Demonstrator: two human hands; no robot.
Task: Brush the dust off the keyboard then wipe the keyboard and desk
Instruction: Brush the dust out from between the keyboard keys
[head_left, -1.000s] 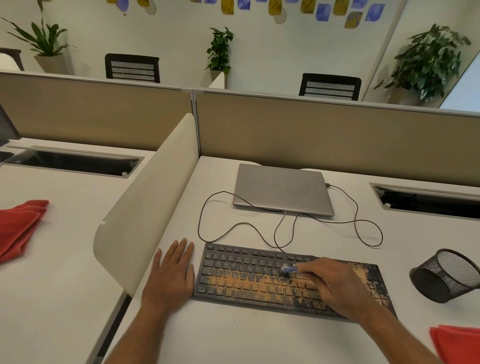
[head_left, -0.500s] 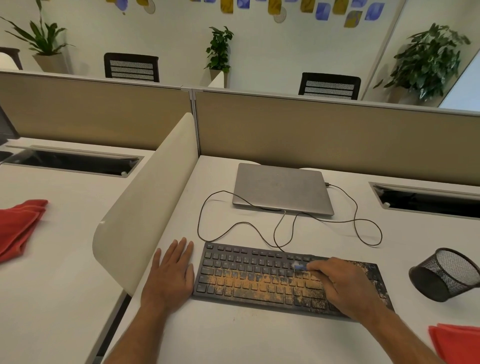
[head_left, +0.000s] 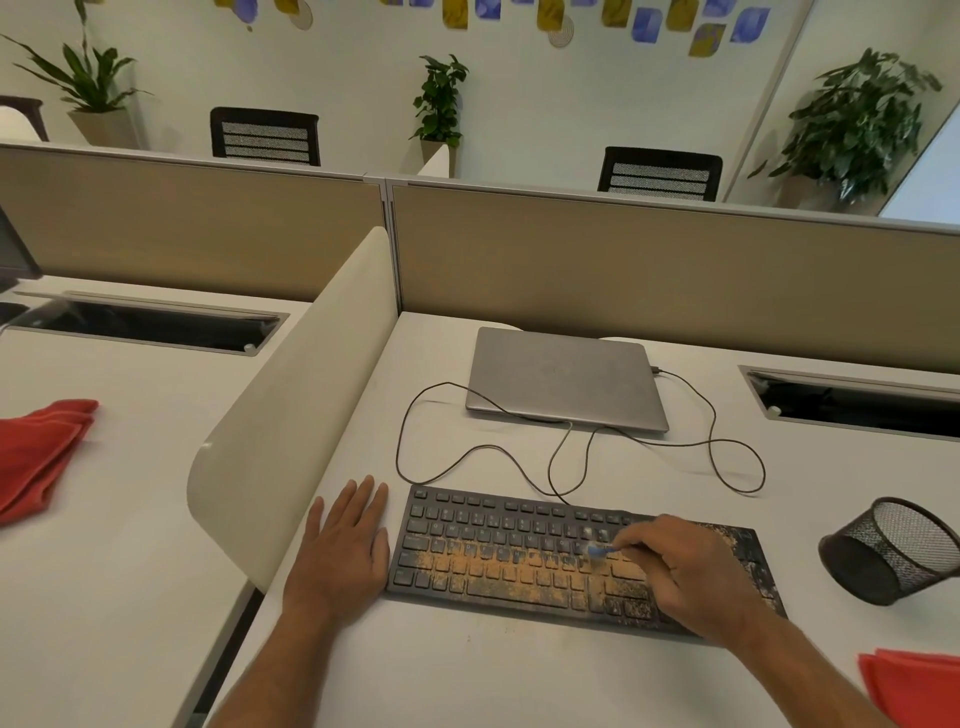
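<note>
Fingers (head_left: 631, 545) of right hand (head_left: 691, 577) pinch brush (head_left: 597, 548), now shifted right along keyboard (head_left: 519, 561); left hand (head_left: 340, 545) flat on surface (head_left: 467, 675). We judge dust mostly remaining.

The white desk (head_left: 467, 675) holds a dusty keyboard (head_left: 493, 561) just right of the flat left hand (head_left: 343, 545). A closed laptop (head_left: 566, 379) lies past it. A tipped mesh cup (head_left: 893, 551) and red cloth (head_left: 919, 686) sit right of the right hand (head_left: 691, 577).
</note>
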